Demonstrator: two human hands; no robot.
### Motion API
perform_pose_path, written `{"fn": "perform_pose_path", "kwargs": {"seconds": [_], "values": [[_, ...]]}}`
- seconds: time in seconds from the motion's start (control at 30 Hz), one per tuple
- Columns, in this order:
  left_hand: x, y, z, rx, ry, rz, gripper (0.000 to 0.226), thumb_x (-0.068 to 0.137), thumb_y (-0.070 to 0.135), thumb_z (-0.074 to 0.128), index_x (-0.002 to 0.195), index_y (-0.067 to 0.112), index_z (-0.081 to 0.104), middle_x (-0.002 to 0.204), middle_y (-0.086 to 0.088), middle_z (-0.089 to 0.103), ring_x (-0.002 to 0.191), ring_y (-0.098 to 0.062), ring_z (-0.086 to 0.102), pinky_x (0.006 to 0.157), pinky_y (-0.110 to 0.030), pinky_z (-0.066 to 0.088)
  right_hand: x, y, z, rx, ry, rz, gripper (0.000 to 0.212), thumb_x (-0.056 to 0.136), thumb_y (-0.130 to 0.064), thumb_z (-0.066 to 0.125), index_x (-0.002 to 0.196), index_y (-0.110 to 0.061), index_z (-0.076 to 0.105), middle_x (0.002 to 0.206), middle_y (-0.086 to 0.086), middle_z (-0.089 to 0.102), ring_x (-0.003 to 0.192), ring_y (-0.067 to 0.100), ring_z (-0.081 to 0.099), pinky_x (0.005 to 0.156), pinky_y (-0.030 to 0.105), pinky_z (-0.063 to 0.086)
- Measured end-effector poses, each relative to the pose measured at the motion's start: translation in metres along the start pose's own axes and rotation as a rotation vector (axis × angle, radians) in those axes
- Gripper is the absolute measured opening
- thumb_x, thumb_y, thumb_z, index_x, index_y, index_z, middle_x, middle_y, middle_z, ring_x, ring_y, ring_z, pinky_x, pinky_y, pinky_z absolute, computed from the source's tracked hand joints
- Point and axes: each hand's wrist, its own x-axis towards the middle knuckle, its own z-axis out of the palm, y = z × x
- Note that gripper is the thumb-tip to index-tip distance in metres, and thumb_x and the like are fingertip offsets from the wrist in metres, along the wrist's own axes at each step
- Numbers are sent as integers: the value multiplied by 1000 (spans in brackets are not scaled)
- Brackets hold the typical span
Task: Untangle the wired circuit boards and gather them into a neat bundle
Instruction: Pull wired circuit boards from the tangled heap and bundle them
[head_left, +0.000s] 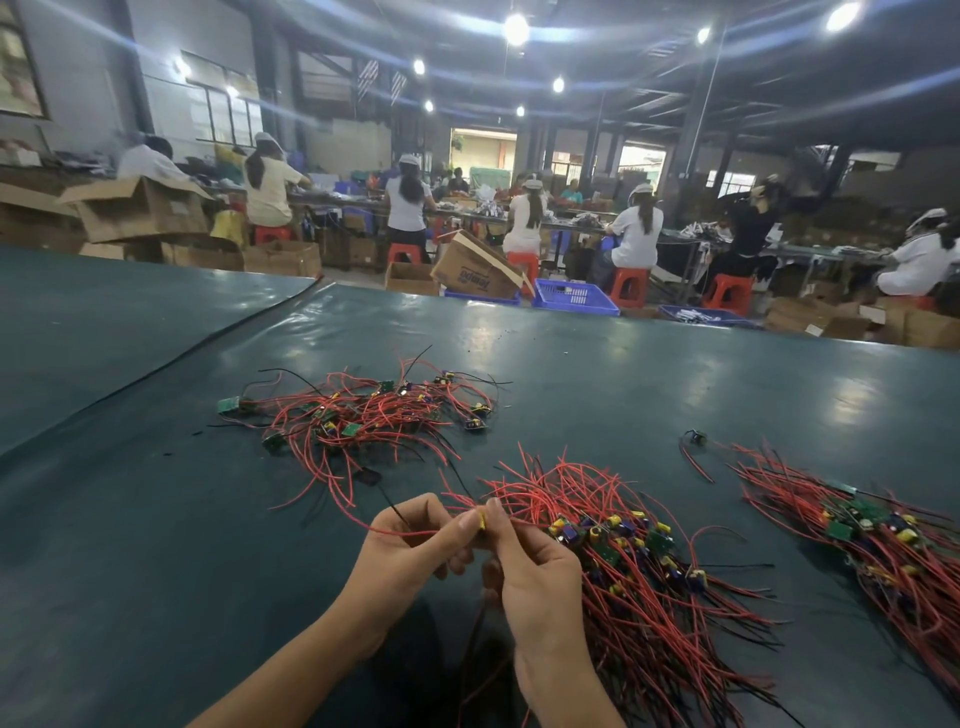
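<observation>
Wired circuit board (481, 519) — I see left hand (410, 545) and right hand (535, 566) both pinching it, beside bundle (639, 561) on desk (156, 519).

Person, parts in view: two hands, two forearms.
Left hand (410, 545): bare; slim fingers; creases show at the knuckles.
Right hand (535, 577): bare; slim fingers; nails seem short, rounded and plain, though the view is soft here.
Left forearm (291, 670): bare as far as it shows, slender.
Right forearm (566, 691): bare as far as it shows, slender; wrist bare.
</observation>
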Motion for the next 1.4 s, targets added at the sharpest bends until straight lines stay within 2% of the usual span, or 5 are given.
{"fn": "perform_pose_path", "kwargs": {"seconds": [0.37, 0.53, 0.77, 1.2, 1.4], "values": [[-1, -8, 1, 4, -80, -65, 47, 81, 38, 63, 79, -8, 68, 72, -19, 65, 64, -18, 59, 59, -22, 48, 4, 5, -2, -116, -35, -102, 32, 93, -23, 62, 67, -13, 77, 69, 17, 69, 69, 18, 61, 74, 38, 55], [2, -3, 3, 78, -94, -51, 40, 83, 39, 67, 54, 11, 69, 56, -8, 64, 52, -13, 56, 60, -22, 48, 8, 5, -4, -89, 3, -32, 31, 94, -21, 62, 70, -10, 78, 78, 26, 69, 73, 27, 59, 84, 53, 54], [3, 9, -5, 120, -84, -28, 45, 67, 50, 66, 42, 14, 60, 46, -7, 55, 41, -14, 50, 55, -19, 43, 26, -5, -30, 155, 210, 4, 26, 93, -20, 65, 73, -16, 80, 53, -3, 36, 38, 4, 27, 35, 17, 29], [2, 4, -2, 36, -122, -72, 50, 83, 39, 71, 66, -7, 65, 58, -11, 59, 53, -16, 51, 57, -26, 42, 6, 13, 3, -110, -62, -210, 30, 93, -24, 63, 69, -19, 79, 65, 4, 72, 61, 11, 64, 60, 21, 51], [3, 12, -2, 74, -108, -94, 37, 79, 29, 63, 46, 12, 63, 49, -6, 57, 44, -14, 52, 53, -21, 47, 19, 0, -18, 25, 188, -123, 21, 92, -24, 65, 77, -21, 80, 45, 1, 38, 42, 5, 30, 42, 19, 28]]}}
